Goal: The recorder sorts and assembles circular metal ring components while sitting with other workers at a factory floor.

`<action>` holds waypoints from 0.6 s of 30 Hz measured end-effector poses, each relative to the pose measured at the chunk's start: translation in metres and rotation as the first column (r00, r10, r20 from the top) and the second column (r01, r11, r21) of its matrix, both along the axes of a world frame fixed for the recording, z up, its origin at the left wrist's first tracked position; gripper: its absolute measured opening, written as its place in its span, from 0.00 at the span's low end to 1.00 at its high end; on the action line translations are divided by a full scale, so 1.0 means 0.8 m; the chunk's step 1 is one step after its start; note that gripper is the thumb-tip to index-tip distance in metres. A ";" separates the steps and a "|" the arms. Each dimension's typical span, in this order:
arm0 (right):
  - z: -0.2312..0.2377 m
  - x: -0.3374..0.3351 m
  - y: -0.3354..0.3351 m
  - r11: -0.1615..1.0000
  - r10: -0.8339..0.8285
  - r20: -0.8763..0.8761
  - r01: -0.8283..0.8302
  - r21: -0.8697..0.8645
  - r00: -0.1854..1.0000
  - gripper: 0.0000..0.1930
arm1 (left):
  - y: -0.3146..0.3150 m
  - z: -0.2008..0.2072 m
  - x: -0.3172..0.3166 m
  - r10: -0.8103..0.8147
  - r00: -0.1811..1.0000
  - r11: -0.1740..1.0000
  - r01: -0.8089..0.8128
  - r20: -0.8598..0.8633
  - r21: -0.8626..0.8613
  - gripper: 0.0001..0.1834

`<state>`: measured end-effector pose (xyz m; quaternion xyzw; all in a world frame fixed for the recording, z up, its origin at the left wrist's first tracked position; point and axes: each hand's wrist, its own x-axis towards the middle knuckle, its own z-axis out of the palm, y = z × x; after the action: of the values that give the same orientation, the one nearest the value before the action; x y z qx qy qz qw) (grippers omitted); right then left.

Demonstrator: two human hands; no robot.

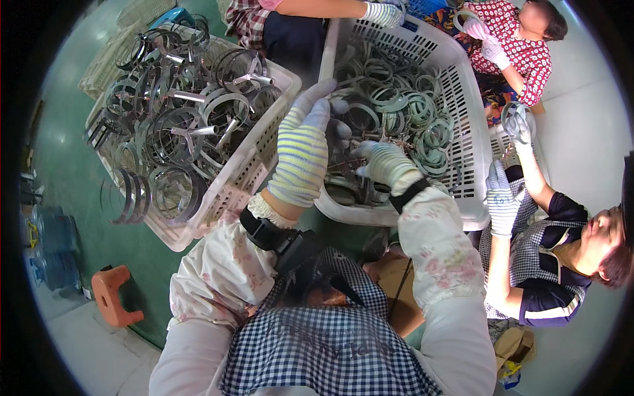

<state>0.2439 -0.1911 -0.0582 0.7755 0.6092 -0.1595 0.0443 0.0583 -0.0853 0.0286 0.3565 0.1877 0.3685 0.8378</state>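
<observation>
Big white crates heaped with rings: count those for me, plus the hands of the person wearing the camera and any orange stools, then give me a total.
Crates: 2 (left crate, right crate)
Wearer's hands: 2 (left hand, right hand)
Orange stool: 1
Total: 5

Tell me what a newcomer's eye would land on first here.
Most striking is the tangled heap of metal rings with tube-like pieces piled above the rim of the white crate at upper left. Next come the wearer's left hand and right hand, in striped gloves, over the near side of the central white crate of loose rings. At lower left, an orange stool stands out against the green floor.
</observation>
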 end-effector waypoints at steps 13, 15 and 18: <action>0.040 0.067 -0.049 0.938 -0.289 0.368 0.338 -0.075 0.884 0.24 | 0.008 0.001 -0.020 -0.024 0.997 1.000 0.025 0.068 -0.013 0.17; 0.063 0.073 -0.050 0.869 -0.482 0.394 0.485 0.099 0.783 0.26 | 0.005 0.000 -0.021 -0.010 0.998 1.000 0.010 0.062 -0.005 0.17; 0.084 0.102 -0.083 0.889 -0.435 0.478 0.447 0.095 0.763 0.26 | -0.003 0.004 -0.014 -0.037 0.999 0.999 0.037 0.034 0.008 0.17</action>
<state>0.3255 -0.2577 0.0088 0.9107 0.3768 0.0273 0.1671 0.0472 -0.0880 0.0317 0.3564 0.1653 0.3595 0.8464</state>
